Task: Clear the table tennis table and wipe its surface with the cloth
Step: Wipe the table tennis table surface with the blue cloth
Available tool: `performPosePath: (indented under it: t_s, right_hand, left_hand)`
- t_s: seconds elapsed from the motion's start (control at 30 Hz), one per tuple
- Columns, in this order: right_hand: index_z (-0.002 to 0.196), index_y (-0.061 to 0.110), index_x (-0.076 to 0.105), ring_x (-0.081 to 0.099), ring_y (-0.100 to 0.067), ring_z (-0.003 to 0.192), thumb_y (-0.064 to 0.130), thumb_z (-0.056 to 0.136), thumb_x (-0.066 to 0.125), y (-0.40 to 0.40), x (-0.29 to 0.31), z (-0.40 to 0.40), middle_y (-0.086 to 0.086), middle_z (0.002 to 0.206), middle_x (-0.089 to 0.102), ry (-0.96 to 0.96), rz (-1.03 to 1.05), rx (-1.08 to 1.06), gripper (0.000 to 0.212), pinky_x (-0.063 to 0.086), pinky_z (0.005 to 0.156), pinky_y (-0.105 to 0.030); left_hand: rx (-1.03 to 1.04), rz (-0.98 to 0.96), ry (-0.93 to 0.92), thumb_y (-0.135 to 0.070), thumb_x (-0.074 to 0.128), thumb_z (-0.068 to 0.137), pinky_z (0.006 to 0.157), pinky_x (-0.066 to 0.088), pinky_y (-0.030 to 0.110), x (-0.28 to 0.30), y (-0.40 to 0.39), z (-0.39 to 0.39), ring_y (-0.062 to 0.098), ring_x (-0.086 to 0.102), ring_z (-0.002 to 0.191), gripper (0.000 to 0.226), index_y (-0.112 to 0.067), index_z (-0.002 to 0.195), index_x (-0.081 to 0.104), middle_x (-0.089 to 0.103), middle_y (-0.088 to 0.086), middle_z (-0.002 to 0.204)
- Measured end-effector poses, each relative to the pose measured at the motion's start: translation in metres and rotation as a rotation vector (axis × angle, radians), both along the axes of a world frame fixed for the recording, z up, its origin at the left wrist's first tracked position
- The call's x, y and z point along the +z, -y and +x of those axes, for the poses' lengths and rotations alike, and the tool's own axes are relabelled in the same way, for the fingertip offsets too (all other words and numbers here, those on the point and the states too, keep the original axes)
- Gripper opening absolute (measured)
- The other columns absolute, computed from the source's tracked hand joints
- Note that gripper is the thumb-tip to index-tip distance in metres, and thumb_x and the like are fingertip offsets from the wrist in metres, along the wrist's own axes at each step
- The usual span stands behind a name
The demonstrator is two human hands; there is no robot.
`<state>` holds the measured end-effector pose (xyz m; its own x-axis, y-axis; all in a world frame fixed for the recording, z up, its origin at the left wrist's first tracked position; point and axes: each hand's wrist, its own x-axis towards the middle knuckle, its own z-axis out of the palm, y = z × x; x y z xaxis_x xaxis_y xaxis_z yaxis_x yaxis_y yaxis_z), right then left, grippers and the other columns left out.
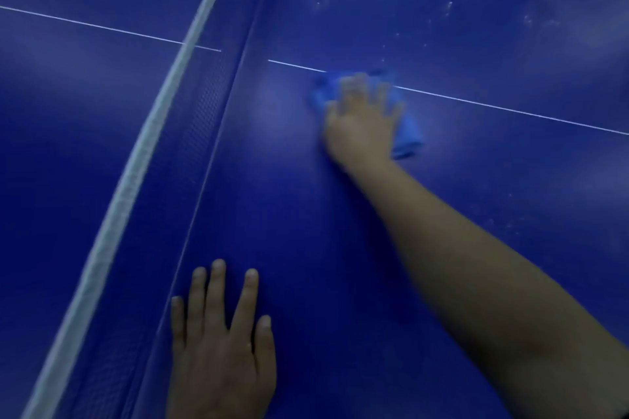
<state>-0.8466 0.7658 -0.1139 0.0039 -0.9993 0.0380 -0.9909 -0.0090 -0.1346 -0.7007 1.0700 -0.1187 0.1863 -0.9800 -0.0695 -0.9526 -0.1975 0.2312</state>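
A net (pixel 119 187) (white band along its top, dark mesh below) runs diagonally at left.

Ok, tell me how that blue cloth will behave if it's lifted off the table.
The blue cloth looks soft and bunched under the right hand, so it would probably droop limply. It seems thin, so likely light. It appears to slide easily over the smooth table, so pressing flat probably steers it best.

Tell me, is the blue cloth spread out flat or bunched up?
Bunched up. The cloth shows as a crumpled wad around the right hand pressing it on the table, though motion blur hides its folds.
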Motion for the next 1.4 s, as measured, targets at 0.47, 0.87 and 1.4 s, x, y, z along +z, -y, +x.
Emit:
performPosePath:
  t_s: [0.47, 0.87, 1.4]
  right_hand:
    - [0.159, 0.024, 0.018, 0.005, -0.034, 0.153, 0.045, 0.104, 0.022, 0.008, 0.010, -0.149, 0.000, 0.167, 0.010, 0.070, 0.076, -0.436, 0.059, 0.002, 0.117, -0.067]
    - [0.159, 0.027, 0.015, 0.003, -0.034, 0.153, 0.047, 0.103, 0.016, 0.009, 0.015, -0.227, 0.003, 0.167, 0.007, 0.010, 0.098, -0.523, 0.060, 0.002, 0.117, -0.064]
    - [0.158, 0.033, 0.012, -0.001, -0.028, 0.153, 0.051, 0.103, 0.023, 0.007, 0.016, -0.242, 0.010, 0.167, 0.004, -0.025, 0.159, -0.214, 0.059, 0.001, 0.119, -0.063]
  left_hand:
    - [0.010, 0.009, -0.005, -0.045, 0.034, 0.092, 0.121, -0.008, 0.038, 0.004, 0.002, -0.001, 0.033, 0.019, 0.148, 0.060, -0.021, 0.147, 0.041, 0.030, 0.016, 0.158]
    - [0.036, 0.027, -0.052, -0.046, 0.030, 0.095, 0.120, -0.012, 0.031, 0.010, 0.002, -0.006, 0.032, 0.017, 0.148, 0.060, -0.019, 0.147, 0.044, 0.030, 0.017, 0.158]
    - [0.051, 0.026, -0.051, -0.049, 0.023, 0.097, 0.118, -0.019, 0.027, 0.008, 0.002, -0.007, 0.032, 0.013, 0.150, 0.062, -0.019, 0.149, 0.041, 0.026, 0.017, 0.159]
